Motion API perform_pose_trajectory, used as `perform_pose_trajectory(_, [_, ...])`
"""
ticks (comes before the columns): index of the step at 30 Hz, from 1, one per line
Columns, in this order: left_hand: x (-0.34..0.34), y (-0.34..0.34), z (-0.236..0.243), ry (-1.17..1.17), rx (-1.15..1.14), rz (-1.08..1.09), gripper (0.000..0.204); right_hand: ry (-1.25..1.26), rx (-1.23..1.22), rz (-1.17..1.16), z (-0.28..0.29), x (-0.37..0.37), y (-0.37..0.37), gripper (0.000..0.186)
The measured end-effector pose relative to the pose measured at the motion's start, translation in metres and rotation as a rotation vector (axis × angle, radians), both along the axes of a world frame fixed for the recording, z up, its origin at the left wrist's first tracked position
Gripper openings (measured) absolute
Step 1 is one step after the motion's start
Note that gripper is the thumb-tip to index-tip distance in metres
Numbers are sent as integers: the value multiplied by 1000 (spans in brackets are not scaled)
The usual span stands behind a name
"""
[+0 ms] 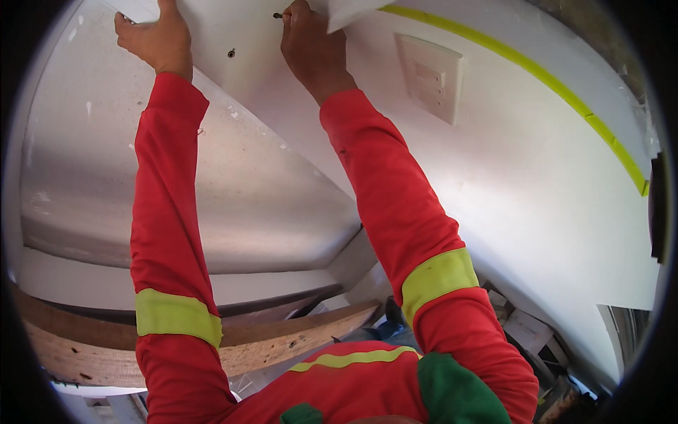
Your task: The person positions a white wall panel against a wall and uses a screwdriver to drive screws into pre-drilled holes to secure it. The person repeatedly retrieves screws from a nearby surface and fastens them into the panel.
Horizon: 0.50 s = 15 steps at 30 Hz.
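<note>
My left hand is at the upper left, thumb and fingers apart, against a white panel. Something small and dark shows by its fingertips, too small to name. To its right, my right hand is closed in a pinch on a small dark screw-like piece, which sticks out past the fingertips toward the left. A dark round fitting or hole marks the panel between the two hands. Close to the right knuckles hangs a white sheet-like flap; whether the hand touches it I cannot tell.
A white wall plate sits on the wall right of my right hand. Yellow-green tape curves along the upper right. Below the hands are a dull greyish recessed surface and a wooden beam. Clutter lies at the lower right.
</note>
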<state>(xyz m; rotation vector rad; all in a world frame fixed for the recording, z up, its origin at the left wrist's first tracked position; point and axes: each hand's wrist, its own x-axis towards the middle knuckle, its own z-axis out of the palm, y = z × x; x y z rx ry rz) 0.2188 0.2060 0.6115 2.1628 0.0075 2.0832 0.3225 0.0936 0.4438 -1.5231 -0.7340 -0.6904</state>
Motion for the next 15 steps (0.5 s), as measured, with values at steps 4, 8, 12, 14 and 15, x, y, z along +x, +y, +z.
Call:
perform_pose_trajectory(4, [10,-2,-6,-106,8,58,73,-83,5,16,-6,12,13,18])
perform_pose_trajectory(8, [16,16,-10,-254,20,274,82,164,220,199,18,-11,10,20])
perform_pose_trajectory(12, [14,14,-10,-213,23,329,87,372,48,305,32,2,-5,34])
perform_pose_trajectory(14, [13,5,-12,-211,-65,302,87,645,128,564,44,-19,-24,38])
perform_pose_trajectory(15, [11,-1,-11,-198,-104,272,87,670,134,572,47,-21,-29,41])
